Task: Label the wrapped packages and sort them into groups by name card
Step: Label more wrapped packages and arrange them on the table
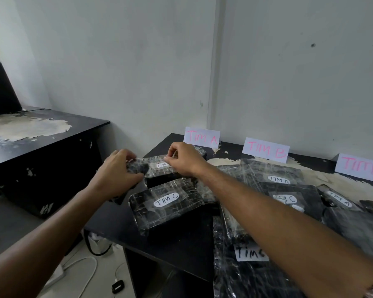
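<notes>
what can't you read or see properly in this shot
Head view only:
- Held package: its label reads "TIM", and the right hand covers the letter after it.
- Third name card: cut off by the right edge after "TIM".
- Package under the right forearm: its label, if any, is hidden.
- Left hand: its grip hides that end of the held package.

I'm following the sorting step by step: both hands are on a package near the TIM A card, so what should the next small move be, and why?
Probably set the held package down in front of the TIM A card. The left hand and right hand hold it right there, though its label shows only "TIM", so check the letter first.
</notes>
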`<action>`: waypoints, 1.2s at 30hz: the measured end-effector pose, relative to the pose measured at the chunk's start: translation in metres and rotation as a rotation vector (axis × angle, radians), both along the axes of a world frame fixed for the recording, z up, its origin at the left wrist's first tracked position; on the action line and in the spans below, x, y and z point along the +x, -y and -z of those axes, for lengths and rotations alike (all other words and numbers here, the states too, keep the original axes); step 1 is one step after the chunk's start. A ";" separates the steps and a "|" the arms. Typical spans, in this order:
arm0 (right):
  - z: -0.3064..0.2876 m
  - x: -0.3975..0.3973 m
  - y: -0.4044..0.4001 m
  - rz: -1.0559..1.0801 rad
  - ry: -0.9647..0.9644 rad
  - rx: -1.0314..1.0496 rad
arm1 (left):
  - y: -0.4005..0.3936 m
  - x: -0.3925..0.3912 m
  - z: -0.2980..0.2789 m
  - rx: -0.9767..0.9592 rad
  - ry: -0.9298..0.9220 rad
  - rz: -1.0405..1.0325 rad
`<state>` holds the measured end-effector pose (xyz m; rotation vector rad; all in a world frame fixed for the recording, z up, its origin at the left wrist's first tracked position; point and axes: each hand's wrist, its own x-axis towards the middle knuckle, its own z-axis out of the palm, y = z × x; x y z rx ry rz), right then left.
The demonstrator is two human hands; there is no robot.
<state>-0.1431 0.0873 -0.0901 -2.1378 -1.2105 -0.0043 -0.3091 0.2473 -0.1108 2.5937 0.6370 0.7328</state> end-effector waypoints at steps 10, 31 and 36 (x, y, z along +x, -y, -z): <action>-0.025 0.039 0.100 0.159 -0.013 -0.017 | 0.114 0.074 -0.031 -0.026 -0.005 0.394; -0.017 0.071 0.295 0.447 -0.131 -0.039 | 0.262 0.163 -0.037 0.038 -0.218 0.773; -0.023 0.083 0.354 0.531 -0.127 -0.014 | 0.325 0.193 -0.041 0.025 -0.152 0.869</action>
